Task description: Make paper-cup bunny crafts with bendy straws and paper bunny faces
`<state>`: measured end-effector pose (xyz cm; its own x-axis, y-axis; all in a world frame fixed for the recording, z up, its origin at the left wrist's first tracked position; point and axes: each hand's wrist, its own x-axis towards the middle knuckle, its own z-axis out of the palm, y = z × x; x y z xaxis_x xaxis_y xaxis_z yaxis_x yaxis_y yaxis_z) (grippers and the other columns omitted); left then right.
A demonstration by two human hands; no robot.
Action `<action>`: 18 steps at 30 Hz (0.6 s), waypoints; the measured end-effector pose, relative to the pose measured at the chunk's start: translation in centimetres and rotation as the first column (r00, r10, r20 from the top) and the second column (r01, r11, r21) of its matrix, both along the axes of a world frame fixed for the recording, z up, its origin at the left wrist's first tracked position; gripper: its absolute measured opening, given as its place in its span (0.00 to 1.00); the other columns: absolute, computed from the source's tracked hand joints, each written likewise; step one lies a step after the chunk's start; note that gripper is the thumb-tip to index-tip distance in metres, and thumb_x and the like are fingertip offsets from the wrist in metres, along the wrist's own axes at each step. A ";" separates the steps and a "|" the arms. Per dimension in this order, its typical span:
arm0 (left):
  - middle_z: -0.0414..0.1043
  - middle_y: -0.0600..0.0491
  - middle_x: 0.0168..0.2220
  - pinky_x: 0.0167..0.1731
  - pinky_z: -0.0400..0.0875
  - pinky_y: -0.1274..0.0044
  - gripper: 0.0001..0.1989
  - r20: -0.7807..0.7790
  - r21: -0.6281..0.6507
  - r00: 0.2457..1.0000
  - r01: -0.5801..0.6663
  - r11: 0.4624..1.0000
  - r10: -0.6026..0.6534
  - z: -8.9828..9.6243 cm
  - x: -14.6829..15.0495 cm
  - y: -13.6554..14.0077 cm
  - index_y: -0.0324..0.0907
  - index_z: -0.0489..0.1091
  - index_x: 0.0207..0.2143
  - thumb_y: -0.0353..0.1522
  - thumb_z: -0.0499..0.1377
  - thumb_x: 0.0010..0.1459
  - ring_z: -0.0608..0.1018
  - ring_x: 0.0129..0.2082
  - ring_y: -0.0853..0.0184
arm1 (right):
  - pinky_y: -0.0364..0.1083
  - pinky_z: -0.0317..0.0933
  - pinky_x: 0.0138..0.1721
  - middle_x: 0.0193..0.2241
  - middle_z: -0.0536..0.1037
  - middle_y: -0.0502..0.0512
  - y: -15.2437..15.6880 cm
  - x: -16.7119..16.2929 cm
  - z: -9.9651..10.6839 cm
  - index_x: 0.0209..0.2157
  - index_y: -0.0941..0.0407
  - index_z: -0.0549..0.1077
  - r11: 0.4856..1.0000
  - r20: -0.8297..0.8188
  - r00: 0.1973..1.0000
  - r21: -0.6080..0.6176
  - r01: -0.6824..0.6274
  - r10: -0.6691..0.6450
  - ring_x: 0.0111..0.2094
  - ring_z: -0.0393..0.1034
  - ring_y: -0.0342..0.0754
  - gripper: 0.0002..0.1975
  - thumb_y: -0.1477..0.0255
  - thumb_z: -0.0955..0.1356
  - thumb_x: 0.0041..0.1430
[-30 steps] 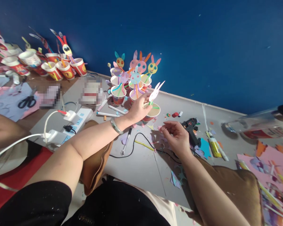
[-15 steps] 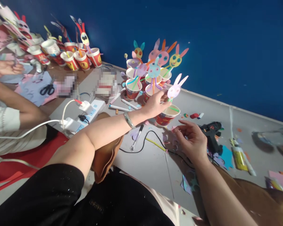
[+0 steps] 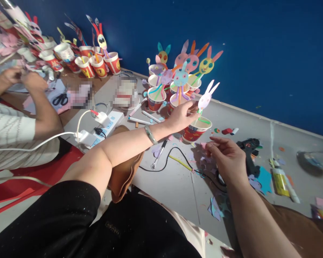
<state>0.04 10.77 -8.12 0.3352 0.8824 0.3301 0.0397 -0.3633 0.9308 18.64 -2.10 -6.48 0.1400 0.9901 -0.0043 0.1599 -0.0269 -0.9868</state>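
Little but my view has shifted: my left hand (image 3: pixel 182 116) is at the pale rabbit (image 3: pixel 204 101) over the red cup (image 3: pixel 193 134), likely steadying it, though I can't tell whether it or my right hand (image 3: pixel 229 156) is clamped.

Head view, facing forward-down (table (image 3: pixel 174 188) close, wall (image 3: pixel 258 53) beyond).

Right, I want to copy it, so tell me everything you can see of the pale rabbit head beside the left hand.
The pale pinkish-white rabbit head looks cut from paper or thin card: a flat, rounded face with two long ears slanting up to the right. Small marks on the face are too blurred to read. Green stem pieces show below it, above a red paper cup. The left hand has its fingers beside them; contact is unclear.
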 end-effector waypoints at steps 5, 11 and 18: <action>0.78 0.46 0.45 0.53 0.76 0.68 0.13 0.029 -0.003 0.999 -0.026 1.000 0.026 0.6 0.0 -0.3 0.38 0.70 0.49 0.26 0.58 0.61 0.79 0.49 0.62 | 0.48 0.71 0.25 0.26 0.80 0.51 0.3 0.5 -0.1 0.37 0.52 0.78 0.997 -0.104 0.995 -0.072 0.007 -0.015 0.23 0.74 0.47 0.16 0.64 0.80 0.47; 0.71 0.51 0.33 0.43 0.76 0.71 0.02 -0.014 0.069 0.996 -0.090 0.994 0.091 1.8 -0.7 -1.3 0.41 0.67 0.35 0.29 0.60 0.61 0.76 0.37 0.66 | 0.46 0.70 0.24 0.26 0.80 0.50 0.5 1.2 -0.4 0.37 0.52 0.78 0.984 -0.206 0.978 -0.178 -0.021 -0.016 0.23 0.75 0.47 0.20 0.62 0.81 0.43; 0.61 0.55 0.27 0.38 0.74 0.70 0.08 -0.047 0.136 0.993 -0.103 0.985 0.110 1.8 -0.9 -1.4 0.43 0.63 0.31 0.32 0.59 0.63 0.71 0.32 0.69 | 0.45 0.69 0.24 0.26 0.81 0.51 0.4 1.0 0.5 0.38 0.54 0.77 0.978 -0.219 0.976 -0.200 -0.055 0.010 0.21 0.73 0.44 0.21 0.62 0.81 0.42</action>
<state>-0.86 9.33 -6.35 0.2624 0.8635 0.4307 0.1334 -0.4745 0.8701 19.63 -1.74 -6.02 0.0813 0.9691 -0.2329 -0.0523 -0.2292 -0.9720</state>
